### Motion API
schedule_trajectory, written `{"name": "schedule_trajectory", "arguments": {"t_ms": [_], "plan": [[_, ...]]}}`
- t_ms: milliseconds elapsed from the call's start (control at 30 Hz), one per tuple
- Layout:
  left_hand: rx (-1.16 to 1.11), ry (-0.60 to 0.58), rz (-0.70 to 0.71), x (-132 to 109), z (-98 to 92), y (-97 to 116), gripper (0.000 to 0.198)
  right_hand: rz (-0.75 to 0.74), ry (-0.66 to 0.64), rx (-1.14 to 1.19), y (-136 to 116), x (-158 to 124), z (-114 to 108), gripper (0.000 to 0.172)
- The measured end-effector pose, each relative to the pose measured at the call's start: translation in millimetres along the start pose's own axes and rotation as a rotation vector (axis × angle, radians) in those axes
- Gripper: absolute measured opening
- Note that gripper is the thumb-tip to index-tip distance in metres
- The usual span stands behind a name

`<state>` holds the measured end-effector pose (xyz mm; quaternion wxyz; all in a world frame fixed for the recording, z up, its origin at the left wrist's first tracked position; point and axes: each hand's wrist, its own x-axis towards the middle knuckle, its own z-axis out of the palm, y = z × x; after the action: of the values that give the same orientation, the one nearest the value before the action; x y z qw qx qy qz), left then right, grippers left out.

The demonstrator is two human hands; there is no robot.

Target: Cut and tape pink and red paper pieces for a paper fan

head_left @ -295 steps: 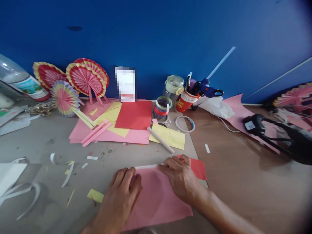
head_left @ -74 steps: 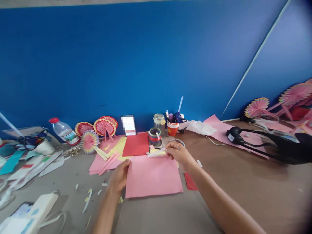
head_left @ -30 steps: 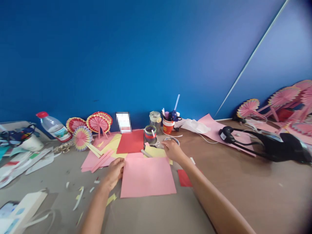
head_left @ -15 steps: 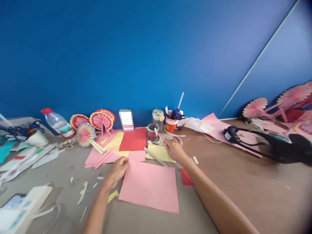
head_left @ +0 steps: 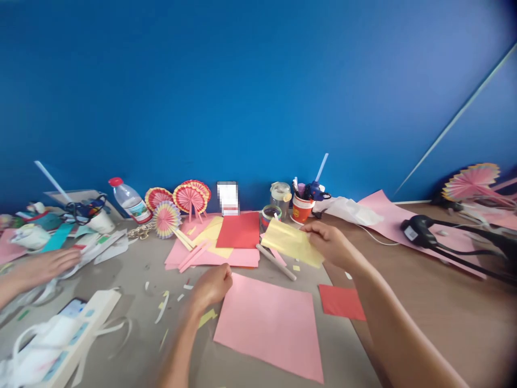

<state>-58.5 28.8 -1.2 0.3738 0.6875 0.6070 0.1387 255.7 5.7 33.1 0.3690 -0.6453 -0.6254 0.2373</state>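
Note:
My right hand [head_left: 328, 245] pinches the top right edge of a sheet of yellow paper [head_left: 288, 241], which is raised and slanted above the table. My left hand [head_left: 214, 288] is closed at the upper left corner of a square sheet of pink paper [head_left: 270, 326]; the fingertips are partly hidden there. Between the two sheets lies a pale stick-like roll [head_left: 277, 262]. A smaller red piece of paper [head_left: 342, 302] rests below my right forearm. Behind, a red sheet [head_left: 238, 230] lies over yellow and pink sheets.
Folded paper fans [head_left: 191, 198], a tilted bottle [head_left: 131, 202], tape rolls [head_left: 270, 214], a clear jar [head_left: 281, 195] and a red cup of tools [head_left: 302, 209] line the blue wall. Another person's hand [head_left: 52, 264] is at left, near a power strip [head_left: 86, 339]. Black straps [head_left: 444, 237] lie right.
My right hand has taken hold of the yellow paper and lifted it off the table. My left hand stays at the pink sheet's corner. Another person's hand has come in at left; the view has shifted left.

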Motion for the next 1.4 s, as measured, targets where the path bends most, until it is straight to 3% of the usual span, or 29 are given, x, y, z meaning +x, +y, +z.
{"name": "schedule_trajectory", "arguments": {"t_ms": [100,333,467,600,700,800,1000,1267,1400], "plan": [[0.018,-0.105,-0.020,-4.2,-1.3,1.4,0.025,0.018,-0.136,0.142,-17.5,-9.1,10.5,0.025],[-0.007,-0.281,-0.074,-8.1,-10.6,-8.3,0.025,-0.020,-0.367,0.022,-31.6,-27.9,53.2,0.030],[-0.034,-0.214,-0.074,-4.6,-22.4,-11.9,0.022,-0.008,-0.390,0.014,-28.4,-39.6,64.3,0.030],[-0.071,-0.124,-0.048,-7.7,-27.6,-2.2,0.014,0.069,-0.420,0.078,-27.4,-54.2,68.9,0.028],[-0.161,-0.092,0.013,-18.1,-21.6,3.0,0.018,0.137,-0.433,0.163,-28.7,-65.0,73.4,0.026],[-0.258,-0.136,0.084,-27.1,-9.3,-2.0,0.023,0.160,-0.444,0.187,-29.1,-71.3,78.6,0.027],[-0.340,-0.125,0.096,-20.1,10.7,-18.2,0.021,0.139,-0.434,0.155,-24.0,-67.3,85.1,0.028],[-0.474,-0.153,0.096,-17.4,13.8,-16.2,0.026,0.202,-0.412,0.226,-12.0,-59.4,79.7,0.025],[-0.478,-0.043,0.120,-16.0,12.7,-17.7,0.026,0.212,-0.345,0.318,-4.4,-50.0,67.8,0.026]]}}
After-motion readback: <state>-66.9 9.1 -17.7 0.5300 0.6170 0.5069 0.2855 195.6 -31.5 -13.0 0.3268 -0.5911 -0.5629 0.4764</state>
